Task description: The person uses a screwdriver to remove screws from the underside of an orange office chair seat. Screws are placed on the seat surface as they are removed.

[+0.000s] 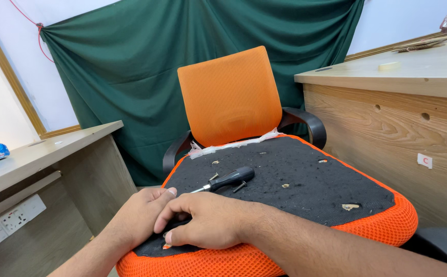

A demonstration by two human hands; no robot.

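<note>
My two hands, left hand (142, 214) and right hand (209, 221) overlapped and holding nothing, press the upturned orange seat (295, 190), whose screwdriver (227, 180) and loose screw (239, 186) lie just beyond, several screw holes open.

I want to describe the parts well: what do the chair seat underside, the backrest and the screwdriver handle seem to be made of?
Seat underside: thin matt black fabric, dusty and torn in places, edged with orange mesh.
Backrest: orange ribbed woven fabric, seen in fine vertical lines.
Screwdriver handle: probably black plastic or rubber, with a slight sheen.
</note>
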